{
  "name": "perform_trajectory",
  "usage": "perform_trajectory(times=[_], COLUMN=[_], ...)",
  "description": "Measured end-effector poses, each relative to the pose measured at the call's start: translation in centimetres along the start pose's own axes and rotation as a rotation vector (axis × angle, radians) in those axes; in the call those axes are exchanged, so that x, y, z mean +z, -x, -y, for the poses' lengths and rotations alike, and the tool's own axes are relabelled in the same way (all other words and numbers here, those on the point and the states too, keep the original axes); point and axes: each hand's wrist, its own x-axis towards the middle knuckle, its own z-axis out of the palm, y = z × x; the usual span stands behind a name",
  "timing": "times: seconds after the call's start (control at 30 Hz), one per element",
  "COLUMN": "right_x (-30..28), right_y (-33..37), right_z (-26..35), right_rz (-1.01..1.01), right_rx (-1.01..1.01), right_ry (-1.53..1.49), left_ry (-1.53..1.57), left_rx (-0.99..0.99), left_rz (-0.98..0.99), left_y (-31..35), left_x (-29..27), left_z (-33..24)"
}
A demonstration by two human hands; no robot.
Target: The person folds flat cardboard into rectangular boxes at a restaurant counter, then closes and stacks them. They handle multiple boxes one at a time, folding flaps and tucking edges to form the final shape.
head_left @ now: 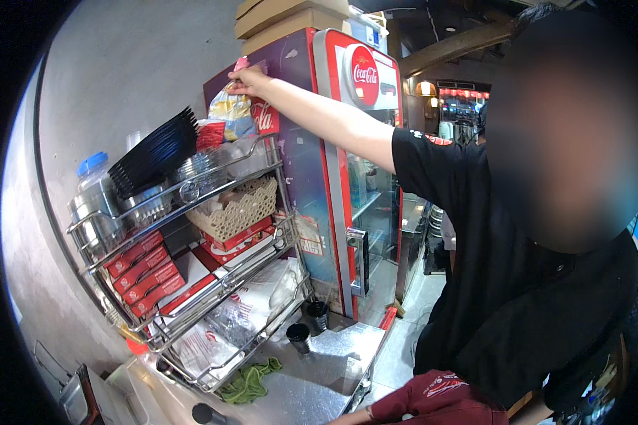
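Neither my left hand nor my right hand shows. A maroon sleeve with a bit of bare forearm enters at the lower edge; its hand is out of the picture, and I cannot tell whose arm it is. In front of me a person in a black T-shirt stretches an arm across to a metal rack. That person's hand grips the top of a clear, yellow and blue plastic bag at the upper shelf. Beside the bag are stacked black trays and clear plastic containers.
The rack's middle level holds a cream woven basket and red boxes; plastic packs lie lower. A green cloth and black cups sit on the steel counter. A drinks fridge stands behind, with cardboard boxes on top.
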Motion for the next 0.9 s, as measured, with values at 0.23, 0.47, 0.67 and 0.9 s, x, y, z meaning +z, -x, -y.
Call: perform_trajectory(times=[0.23, 0.47, 0.67, 0.9], right_x=[13.5, 21.8, 21.3, 25.2], right_y=[31.8, 55.4, 64.1, 61.7], right_z=[-8.2, -13.2, -16.4, -18.4], right_rz=[0.416, 0.874, 1.109, 1.217], right_rx=[0.258, 0.696, 0.904, 0.732], right_ry=[-0.07, -0.176, -0.049, -0.043], left_ry=[-0.022, -0.044, 0.026, 0.013], left_rx=[-0.021, -0.027, -0.235, -0.233], left_rz=[-0.012, -0.049, 0.068, -0.284], left_y=[-0.1, 3.6, 7.5, 8.4], left_x=[-0.2, 1.0, 1.9, 2.1], left_z=[1.1, 7.0, 7.8, 6.0])
